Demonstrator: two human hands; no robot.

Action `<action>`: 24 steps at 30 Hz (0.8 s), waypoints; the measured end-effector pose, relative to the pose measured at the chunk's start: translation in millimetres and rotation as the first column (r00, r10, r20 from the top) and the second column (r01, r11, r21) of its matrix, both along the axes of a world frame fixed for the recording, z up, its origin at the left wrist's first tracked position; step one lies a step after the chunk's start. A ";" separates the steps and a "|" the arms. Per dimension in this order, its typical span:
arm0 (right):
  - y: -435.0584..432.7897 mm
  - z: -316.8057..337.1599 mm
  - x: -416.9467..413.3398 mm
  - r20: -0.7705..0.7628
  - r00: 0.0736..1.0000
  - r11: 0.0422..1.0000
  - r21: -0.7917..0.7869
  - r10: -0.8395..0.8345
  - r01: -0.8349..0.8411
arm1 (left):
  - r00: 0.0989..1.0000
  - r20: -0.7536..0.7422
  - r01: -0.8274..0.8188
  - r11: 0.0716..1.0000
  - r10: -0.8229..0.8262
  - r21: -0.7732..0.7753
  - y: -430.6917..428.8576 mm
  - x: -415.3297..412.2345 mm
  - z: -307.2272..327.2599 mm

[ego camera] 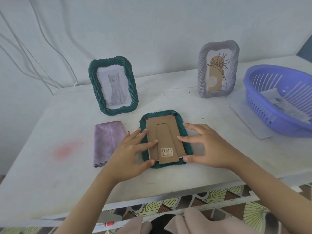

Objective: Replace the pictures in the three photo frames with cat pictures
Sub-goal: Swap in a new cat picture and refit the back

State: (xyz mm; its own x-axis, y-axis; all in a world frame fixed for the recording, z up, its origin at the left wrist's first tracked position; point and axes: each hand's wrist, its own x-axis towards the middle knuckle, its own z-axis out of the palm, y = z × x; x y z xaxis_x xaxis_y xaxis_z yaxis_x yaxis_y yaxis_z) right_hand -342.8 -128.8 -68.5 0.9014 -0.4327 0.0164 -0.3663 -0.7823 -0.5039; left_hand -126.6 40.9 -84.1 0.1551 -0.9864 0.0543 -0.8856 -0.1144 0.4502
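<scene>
Broadly, a white bench (50, 174) fills the view and its front edge runs across the bottom, with a faint pink stain (65, 151) toward its left edge. At the right edge sits a blue slotted basket (263, 114) with a printed sheet (278, 102) lying inside it, and a white paper (248, 122) shows from under its near side. Near the back edge, left of centre, a green frame (92, 76) stands upright and leans back a little; it holds a grey cat picture (115, 89). Further right along the back edge a lilac frame (202, 73) stands upright with a line drawing of a flower (217, 73) in it. A second green frame (160, 113) lies face down in the middle of the bench, nearer the front edge, with its brown cardboard back (162, 130) and flat stand leg (166, 142) facing up. Just to its left, apart from it, lies a folded purple cloth (106, 141). The left hand (130, 157) rests on the left side of the face-down frame, its fingers (150, 143) spread and nearly straight, one fingertip on the cardboard and the thumb at the near left corner. The right hand (207, 147) is on the right side, fingers (185, 138) spread and released, tips touching the cardboard's edge and the rim, thumb at the near right corner. Neither hand is clenched around anything. A small barcode sticker (167, 152) sits low on the stand leg, between the two hands.
</scene>
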 end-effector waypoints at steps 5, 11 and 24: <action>-1.1 0.7 1.7 -0.014 1.000 1.000 -0.016 0.008 -0.008 | 0.997 0.082 -0.014 0.999 0.010 0.046 0.3 3.1 1.6; -1.4 4.0 4.4 -0.013 1.000 0.998 -0.055 0.020 -0.020 | 0.994 0.100 0.024 0.997 -0.031 0.069 -0.8 6.9 5.0; 4.1 -2.3 3.3 -0.038 0.991 0.933 -0.332 0.130 -0.135 | 0.936 0.346 0.112 0.987 -0.065 -0.119 1.8 -2.3 9.1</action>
